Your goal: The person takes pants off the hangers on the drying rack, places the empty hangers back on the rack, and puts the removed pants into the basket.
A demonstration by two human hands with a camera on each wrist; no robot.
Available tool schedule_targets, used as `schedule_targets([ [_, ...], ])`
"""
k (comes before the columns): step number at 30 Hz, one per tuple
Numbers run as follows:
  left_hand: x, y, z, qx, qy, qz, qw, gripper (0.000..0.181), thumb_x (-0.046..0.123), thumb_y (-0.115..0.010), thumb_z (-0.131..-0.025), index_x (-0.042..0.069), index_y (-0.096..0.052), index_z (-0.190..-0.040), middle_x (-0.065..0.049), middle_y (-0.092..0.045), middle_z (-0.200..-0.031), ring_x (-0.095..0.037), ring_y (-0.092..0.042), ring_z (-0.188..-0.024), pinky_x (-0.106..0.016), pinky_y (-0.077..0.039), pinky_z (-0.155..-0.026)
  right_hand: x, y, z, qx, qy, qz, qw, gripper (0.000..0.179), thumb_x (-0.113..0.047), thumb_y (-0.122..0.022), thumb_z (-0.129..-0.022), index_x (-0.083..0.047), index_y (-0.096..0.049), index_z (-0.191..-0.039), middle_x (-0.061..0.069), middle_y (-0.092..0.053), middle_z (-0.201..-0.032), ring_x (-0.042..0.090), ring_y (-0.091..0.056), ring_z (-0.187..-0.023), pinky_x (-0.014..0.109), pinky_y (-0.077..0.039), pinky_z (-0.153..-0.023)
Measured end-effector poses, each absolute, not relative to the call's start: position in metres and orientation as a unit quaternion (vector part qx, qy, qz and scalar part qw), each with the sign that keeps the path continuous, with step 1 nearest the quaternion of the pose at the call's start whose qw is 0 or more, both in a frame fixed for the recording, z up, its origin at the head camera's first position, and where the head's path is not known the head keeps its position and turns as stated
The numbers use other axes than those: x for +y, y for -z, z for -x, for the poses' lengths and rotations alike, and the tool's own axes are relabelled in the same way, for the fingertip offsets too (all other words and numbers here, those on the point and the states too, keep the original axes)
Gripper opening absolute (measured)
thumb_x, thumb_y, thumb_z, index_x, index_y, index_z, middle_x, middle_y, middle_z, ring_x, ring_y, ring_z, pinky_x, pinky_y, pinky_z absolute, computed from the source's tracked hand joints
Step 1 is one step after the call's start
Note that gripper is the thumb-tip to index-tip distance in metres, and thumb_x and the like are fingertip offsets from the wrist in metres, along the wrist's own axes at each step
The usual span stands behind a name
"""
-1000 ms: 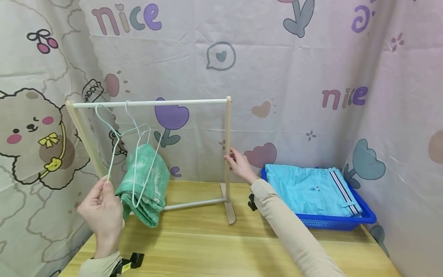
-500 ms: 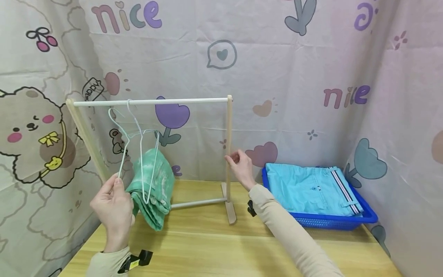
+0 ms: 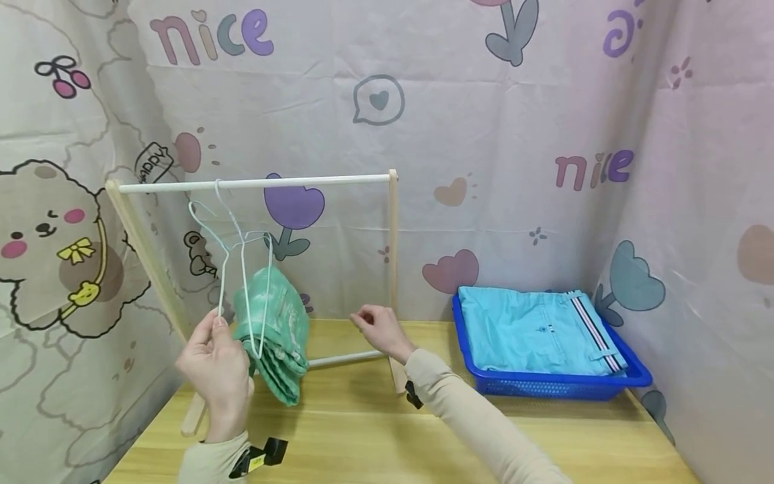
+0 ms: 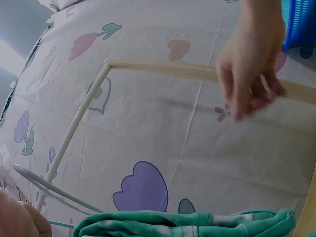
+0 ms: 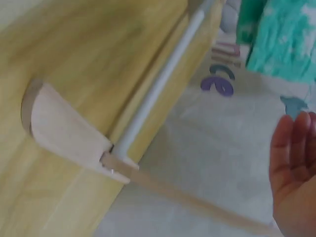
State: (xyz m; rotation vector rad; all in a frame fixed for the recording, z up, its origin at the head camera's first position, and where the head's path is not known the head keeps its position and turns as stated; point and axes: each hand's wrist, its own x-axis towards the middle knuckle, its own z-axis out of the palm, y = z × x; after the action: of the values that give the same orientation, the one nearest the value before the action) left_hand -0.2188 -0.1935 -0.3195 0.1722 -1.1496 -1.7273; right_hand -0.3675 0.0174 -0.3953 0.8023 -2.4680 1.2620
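Note:
In the head view my left hand (image 3: 214,376) pinches the side wire of a pale clothes hanger (image 3: 224,279) between thumb and fingers. A folded green tie-dye garment (image 3: 275,316) hangs over this hanger, whose hook sits a little below the rail (image 3: 332,181) of a small clothes rack. Another thin white hanger (image 3: 245,279) is hooked on that rail and overlaps the garment from here. My right hand (image 3: 381,329), holding nothing, is in front of the rack's right upright (image 3: 394,235), fingers loosely bent. The left wrist view shows the garment's green folds (image 4: 187,224) along the bottom.
To the right, a blue plastic basket (image 3: 544,388) holds folded light-blue trousers (image 3: 520,329) with a striped band. The rack's lower bar (image 3: 347,359) and wooden feet stand on the wood-grain table (image 3: 363,444). A printed curtain (image 3: 514,134) closes the back and sides.
My left hand has moved right and down with the hanger and green garment, its hook dropping below the rail. My right hand has let go of the upright and moved left and down.

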Motion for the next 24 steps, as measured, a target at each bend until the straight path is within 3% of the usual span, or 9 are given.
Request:
schedule_targets([
  [6, -0.187, 0.318, 0.220, -0.481, 0.712, -0.086, 0.504, 0.021, 0.008, -0.056, -0.098, -0.001, -0.072, -0.108, 0.000, -0.061, -0.077, 0.000, -0.036, -0.042, -0.011, -0.029, -0.039, -0.005, 0.408, 0.354, -0.848, -0.411, -0.328, 0.060, 0.022, -0.028, -0.058, -0.100, -0.016, -0.072, -0.087, -0.001, -0.065, -0.068, 0.002, -0.053, -0.054, 0.018, -0.045, -0.052],
  [9, -0.184, 0.319, 0.220, -0.481, 0.711, -0.084, 0.506, 0.022, 0.007, -0.055, -0.099, -0.002, -0.072, -0.109, 0.000, -0.059, -0.075, 0.000, -0.035, -0.042, -0.011, -0.028, -0.039, -0.015, 0.412, 0.349, -0.834, -0.439, -0.334, -0.010, 0.030, -0.031, -0.054, -0.102, -0.011, -0.072, -0.089, 0.006, -0.067, -0.072, 0.010, -0.059, -0.057, 0.022, -0.051, -0.054],
  [12, -0.183, 0.319, 0.219, -0.482, 0.714, -0.088, 0.501, 0.023, 0.008, -0.054, -0.099, -0.002, -0.072, -0.109, 0.000, -0.056, -0.071, 0.000, -0.035, -0.042, -0.011, -0.029, -0.038, -0.024, 0.418, 0.344, -0.792, -0.515, -0.299, -0.136, 0.042, -0.036, -0.047, -0.104, 0.000, -0.070, -0.103, 0.019, -0.070, -0.089, 0.030, -0.070, -0.077, 0.036, -0.060, -0.066],
  [15, -0.182, 0.319, 0.219, -0.478, 0.719, -0.091, 0.496, 0.023, 0.008, -0.054, -0.099, -0.002, -0.072, -0.110, 0.000, -0.053, -0.070, -0.001, -0.036, -0.042, -0.012, -0.030, -0.038, -0.032, 0.424, 0.339, -0.736, -0.578, -0.250, -0.249, 0.056, -0.041, -0.038, -0.106, 0.008, -0.058, -0.124, 0.028, -0.065, -0.113, 0.046, -0.064, -0.103, 0.051, -0.057, -0.082],
  [17, -0.181, 0.319, 0.220, -0.477, 0.719, -0.092, 0.497, 0.023, 0.007, -0.054, -0.099, -0.003, -0.071, -0.110, 0.000, -0.056, -0.074, -0.002, -0.039, -0.046, -0.012, -0.033, -0.040, -0.037, 0.427, 0.335, -0.709, -0.597, -0.235, -0.292, 0.061, -0.046, -0.033, -0.106, 0.006, -0.051, -0.133, 0.027, -0.062, -0.122, 0.049, -0.059, -0.113, 0.055, -0.053, -0.091],
  [20, -0.180, 0.320, 0.220, -0.480, 0.715, -0.096, 0.499, 0.023, 0.008, -0.055, -0.099, -0.004, -0.071, -0.111, -0.003, -0.060, -0.082, -0.003, -0.041, -0.053, -0.012, -0.036, -0.044, -0.047, 0.432, 0.330, -0.665, -0.632, -0.222, -0.329, 0.066, -0.052, -0.028, -0.105, 0.000, -0.042, -0.142, 0.027, -0.057, -0.127, 0.050, -0.056, -0.117, 0.057, -0.048, -0.098],
  [24, -0.180, 0.319, 0.220, -0.482, 0.717, -0.095, 0.494, 0.024, 0.009, -0.055, -0.099, -0.003, -0.071, -0.112, -0.004, -0.057, -0.080, -0.002, -0.039, -0.049, -0.011, -0.033, -0.041, -0.060, 0.435, 0.325, -0.608, -0.689, -0.184, -0.350, 0.068, -0.057, -0.029, -0.103, -0.005, -0.036, -0.145, 0.023, -0.055, -0.126, 0.048, -0.055, -0.119, 0.057, -0.046, -0.102],
])
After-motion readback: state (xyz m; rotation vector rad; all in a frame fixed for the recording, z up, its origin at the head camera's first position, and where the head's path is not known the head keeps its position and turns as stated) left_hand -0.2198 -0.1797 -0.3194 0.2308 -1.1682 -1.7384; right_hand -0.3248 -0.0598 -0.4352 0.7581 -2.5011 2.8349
